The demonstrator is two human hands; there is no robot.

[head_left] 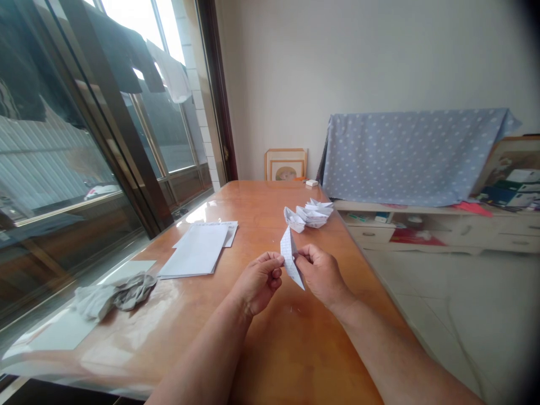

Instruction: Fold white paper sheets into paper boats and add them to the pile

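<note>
A brown wooden table (253, 205) is seen as the largest thing near the hands, and beyond it a dotted blue cloth (409, 157) is hung. On the table's left side, a pile of paper sheets (192, 254) is laid flat, not touched by any hand. Between the sheets and the table's right edge, both hands are kept in the air. The right hand (323, 273) is bent, and the right side of a folded paper (288, 253) is pinched by it; its fingertips are partly hidden. By the left hand (258, 281) the opposite side is pinched between thumb and forefinger, with the other fingers curled. Farther on, near the right edge, a group of folded pieces (314, 215) is placed close together.

The folded paper is held above the table, tilted, with one pointed end up and the other down. It is judged that its folds are being shaped; for the next move, a gentle, even pull by both hands seems to be called for, so that no tearing is caused.

On the folded paper, small rows of marks are shown, but they cannot be read. No brand can be made out.
</note>
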